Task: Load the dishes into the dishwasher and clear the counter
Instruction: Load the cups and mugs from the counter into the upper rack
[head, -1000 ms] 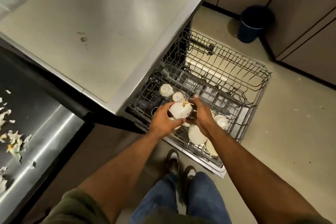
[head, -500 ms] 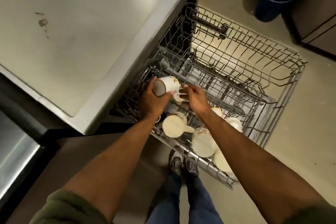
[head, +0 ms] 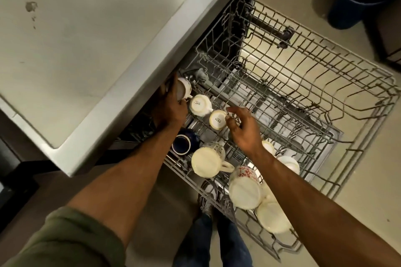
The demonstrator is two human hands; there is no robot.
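Now seat the mug [head: 184,89] — clasped in left hand [head: 171,104] at rack's [head: 325,84] 10 o'clock corner, under tabletop [head: 86,39] — rim down; right hand [head: 244,130], loose, steadies 1 upturned cup [head: 217,119].

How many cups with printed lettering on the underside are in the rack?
2: white upturned cups side by side in the wire rack, one beside the left hand, one at the right hand. Others may be hidden.
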